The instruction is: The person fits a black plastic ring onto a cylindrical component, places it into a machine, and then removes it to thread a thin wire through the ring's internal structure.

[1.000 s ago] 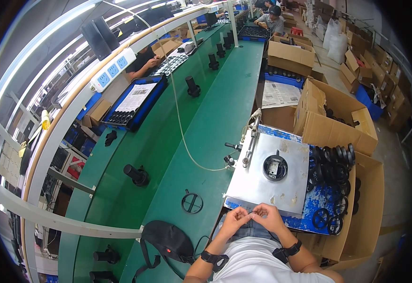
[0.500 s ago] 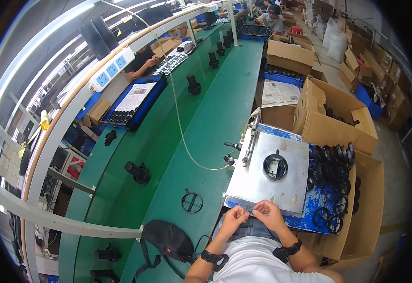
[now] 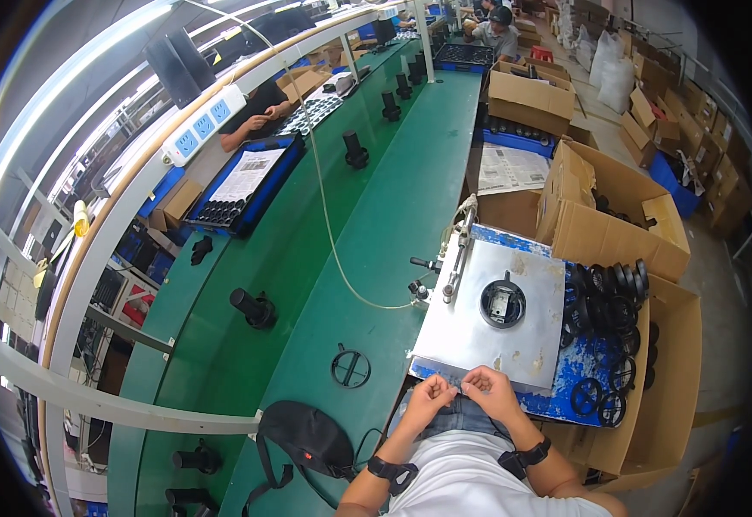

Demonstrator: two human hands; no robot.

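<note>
My left hand and my right hand meet in front of my lap, at the near edge of a metal plate. Thumb and fingertips are pinched together on both, almost touching each other; whatever they hold is too small to make out. On the plate, beyond my right hand, lies a round black ring-shaped part with a pale piece inside it. A pile of black round parts covers the blue, worn surface to the right.
A single black ring with a crossbar lies on the green bench, near a black bag. A clamp-like metal fixture with a thin hose stands along the plate's left edge. Cardboard boxes stand right. Co-workers sit farther off.
My hands stay almost in place, still pinched. Upright black parts on the green line have shifted slightly away from me. A co-worker's hands across the line have moved.
</note>
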